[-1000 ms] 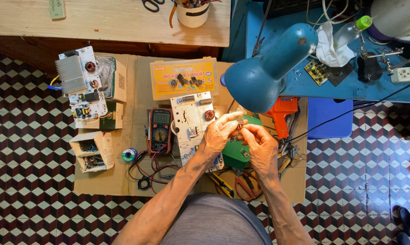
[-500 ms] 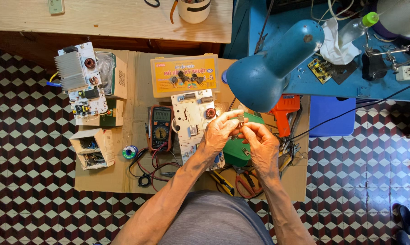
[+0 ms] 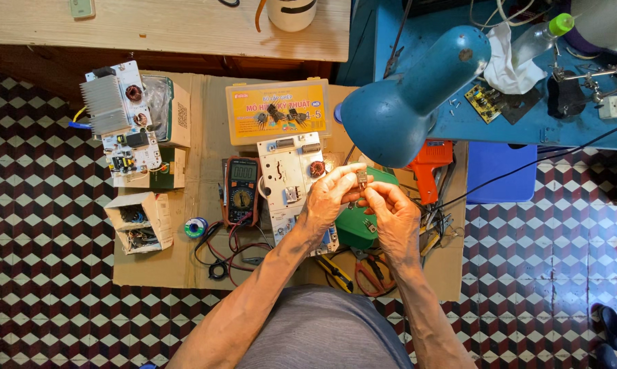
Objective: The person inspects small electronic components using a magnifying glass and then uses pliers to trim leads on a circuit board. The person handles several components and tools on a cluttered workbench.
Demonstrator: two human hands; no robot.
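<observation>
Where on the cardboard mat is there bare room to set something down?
Bare cardboard lies below the open box and solder spool, at the near-left corner. Around the multimeter, circuit board and both hands it is crowded.

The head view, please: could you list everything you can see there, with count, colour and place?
small component: one, grey, pinched between both hands
circuit board: one, white, under the hands
multimeter: one, dark with red edge, left of that board
parts box: one, yellow, above the board
lamp: one, blue, upper right
heat-sink board: one, white, far left
solder spool: one, left of multimeter leads
orange tool: one, right of the hands
cardboard sheet: one, brown, on tiled floor
left hand: one
right hand: one
</observation>
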